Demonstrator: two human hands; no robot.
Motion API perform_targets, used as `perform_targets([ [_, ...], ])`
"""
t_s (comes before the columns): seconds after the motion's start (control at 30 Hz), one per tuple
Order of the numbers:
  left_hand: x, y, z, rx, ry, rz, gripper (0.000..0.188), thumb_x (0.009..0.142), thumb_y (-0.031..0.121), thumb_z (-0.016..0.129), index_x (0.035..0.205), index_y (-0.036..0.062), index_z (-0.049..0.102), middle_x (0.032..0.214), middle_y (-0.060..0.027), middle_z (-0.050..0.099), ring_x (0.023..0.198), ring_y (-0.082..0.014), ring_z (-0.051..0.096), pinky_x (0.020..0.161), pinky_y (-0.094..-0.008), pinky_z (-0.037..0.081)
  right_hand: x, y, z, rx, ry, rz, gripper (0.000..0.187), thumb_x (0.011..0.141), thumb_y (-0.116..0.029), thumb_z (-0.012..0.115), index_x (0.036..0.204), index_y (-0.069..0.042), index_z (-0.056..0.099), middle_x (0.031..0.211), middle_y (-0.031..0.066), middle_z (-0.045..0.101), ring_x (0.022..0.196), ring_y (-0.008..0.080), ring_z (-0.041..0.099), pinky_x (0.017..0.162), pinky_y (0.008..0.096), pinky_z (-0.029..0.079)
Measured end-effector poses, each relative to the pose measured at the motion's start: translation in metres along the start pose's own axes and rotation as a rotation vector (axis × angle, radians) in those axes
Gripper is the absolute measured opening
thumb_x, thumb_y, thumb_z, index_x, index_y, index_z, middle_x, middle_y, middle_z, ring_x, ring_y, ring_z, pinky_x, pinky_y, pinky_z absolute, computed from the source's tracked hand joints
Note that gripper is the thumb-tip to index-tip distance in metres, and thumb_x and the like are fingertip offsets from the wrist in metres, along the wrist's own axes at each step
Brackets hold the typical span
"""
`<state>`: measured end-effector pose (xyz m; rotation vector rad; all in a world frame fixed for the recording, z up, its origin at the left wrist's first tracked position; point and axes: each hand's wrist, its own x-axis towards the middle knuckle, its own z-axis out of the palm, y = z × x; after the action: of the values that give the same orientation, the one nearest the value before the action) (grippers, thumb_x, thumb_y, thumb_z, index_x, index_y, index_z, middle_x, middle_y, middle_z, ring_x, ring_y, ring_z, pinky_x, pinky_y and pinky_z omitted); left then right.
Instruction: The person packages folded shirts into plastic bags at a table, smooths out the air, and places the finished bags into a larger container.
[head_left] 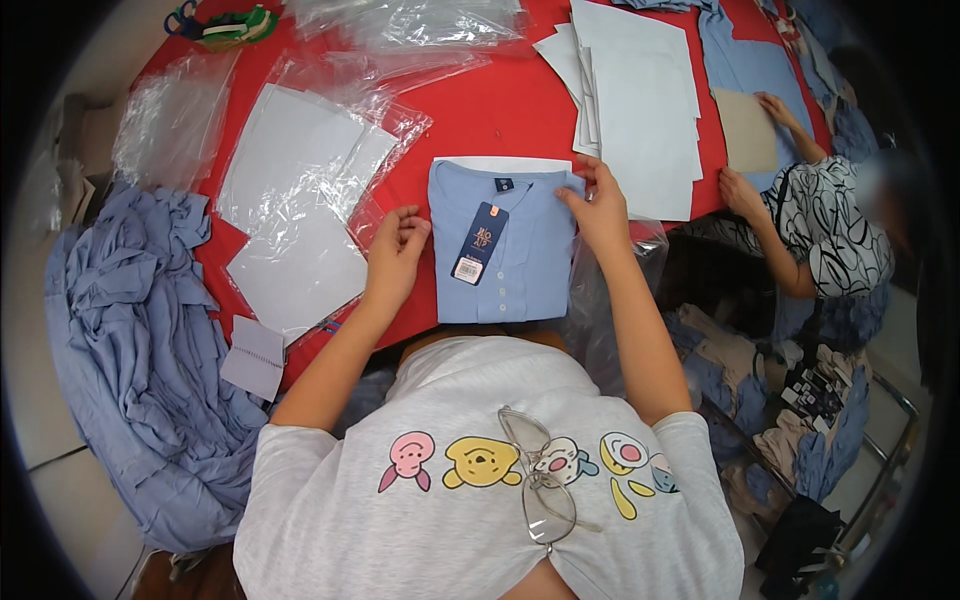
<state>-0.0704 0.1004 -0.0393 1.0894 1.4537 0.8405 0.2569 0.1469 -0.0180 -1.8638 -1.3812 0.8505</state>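
A folded light-blue buttoned shirt (535,235) lies in front of me on the red-covered table. White card (500,163) shows beyond its collar edge. A dark-blue hang tag (481,243) with a white label rests on the shirt's front, its string running up toward the neck. My left hand (396,252) is beside the shirt's left edge, fingers loosely bent and holding nothing. At the upper right corner, my right hand (603,208) has its thumb on the shirt's edge and its fingers apart from the thumb.
White card sheets (640,110) are stacked at the back right. Clear plastic bags (400,25) and more white sheets (290,165) lie at left and back. Blue garments (150,350) hang over the left side. A co-worker's hand (742,195) holds beige card (745,130) at right.
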Motion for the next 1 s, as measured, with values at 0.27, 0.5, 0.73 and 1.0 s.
perform_targets([
  [0.27, -0.061, -0.016, 0.058, 0.077, 0.129, -0.031, 0.066, 0.092, 0.012, 0.080, 0.149, -0.0025, 0.051, 0.134, -0.0217, 0.060, 0.118, -0.0315, 0.061, 0.101, -0.0431, 0.051, -0.121, 0.046, -0.061, -0.187, -0.095, 0.184, 0.020, 0.095, -0.016, 0.080, 0.110, -0.003, 0.076, 0.097, 0.0009, 0.073, 0.068, 0.0050, 0.051, 0.064, 0.0258, 0.047],
  [0.5, -0.039, 0.046, 0.072, 0.886, 0.042, 0.802, 0.070, 0.089, 0.017, 0.081, 0.151, 0.0023, 0.050, 0.152, -0.0229, 0.047, 0.141, -0.0409, 0.046, 0.119, -0.0541, 0.035, -0.135, 0.078, -0.043, 0.155, -0.030, 0.217, 0.022, 0.100, -0.019, 0.077, 0.107, 0.002, 0.075, 0.090, 0.0015, 0.074, 0.079, 0.0060, 0.060, 0.073, 0.0248, 0.050],
  [0.73, 0.016, 0.016, 0.083, 0.234, 0.433, 0.221, 0.047, 0.097, 0.018, 0.077, 0.134, -0.0026, 0.057, 0.139, -0.0238, 0.057, 0.127, -0.0317, 0.058, 0.108, -0.0454, 0.046, -0.017, 0.041, -0.001, 0.246, -0.023, 0.220, 0.036, 0.091, -0.022, 0.084, 0.110, 0.008, 0.076, 0.092, 0.0113, 0.079, 0.082, 0.0148, 0.070, 0.079, 0.0309, 0.057],
  [1.0, 0.028, 0.005, 0.071, -0.383, 0.223, -0.032, 0.025, 0.104, 0.014, 0.070, 0.120, -0.0044, 0.063, 0.096, -0.0086, 0.075, 0.082, -0.0121, 0.069, 0.074, -0.0252, 0.053, 0.004, 0.031, -0.005, 0.681, -0.359, 0.430, 0.022, 0.096, -0.019, 0.078, 0.111, -0.003, 0.077, 0.080, -0.0036, 0.066, 0.060, 0.0056, 0.049, 0.058, 0.0228, 0.041],
])
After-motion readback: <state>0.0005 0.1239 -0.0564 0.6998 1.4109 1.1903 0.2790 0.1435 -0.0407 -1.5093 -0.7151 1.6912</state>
